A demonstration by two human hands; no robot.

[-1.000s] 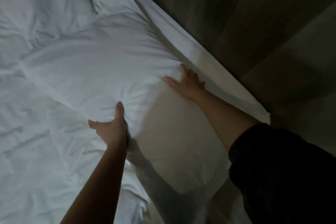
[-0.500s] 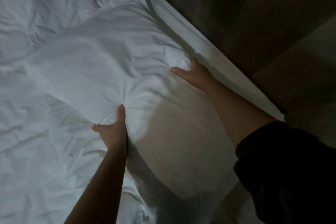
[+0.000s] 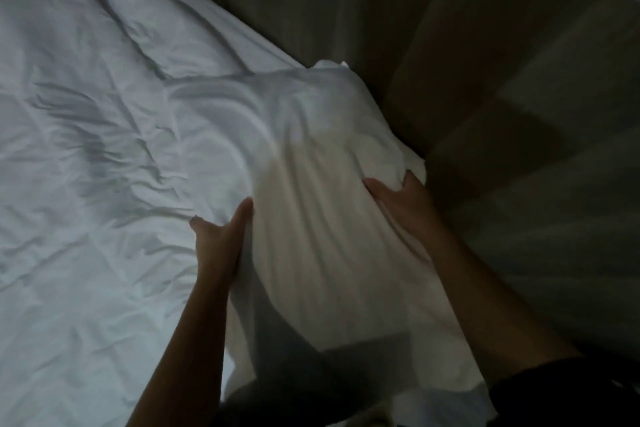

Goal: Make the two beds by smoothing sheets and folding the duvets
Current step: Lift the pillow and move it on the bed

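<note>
Moved: since half a second ago the white bundle (image 3: 311, 191) has come up off the sheet and toward the person, and now overhangs the mattress edge (image 3: 214, 15). Both hands have come back with it.
White bundle: puffy and soft, raised between the two hands, its far end over the mattress edge. Its near end trails loose cloth down toward the person. Whether it is a pillow or a folded duvet cannot be told.
Left hand (image 3: 221, 239): grips the side of the bundle that lies inward from the mattress edge. The thumb lies along the cloth on top, and the other fingers curl beneath, with only one tip showing.
Right hand (image 3: 398, 199): grips the side of the bundle that hangs out past the mattress edge. The thumb is spread wide from the fingers, which are sunk into the fabric and bunch it up.
Sheet (image 3: 86, 184): white and rumpled, covering the bed inward from the mattress edge, with deep creases just beside the bundle.
Dark surface (image 3: 519, 114): brownish, with faint stripes, outside the mattress edge. Whether it is floor or wall cannot be told.
Sleeve (image 3: 554, 399): dark, on the right arm, near the person and outside the mattress edge.
Sharpness: dim and motion-blurred, so fine detail is lost.
</note>
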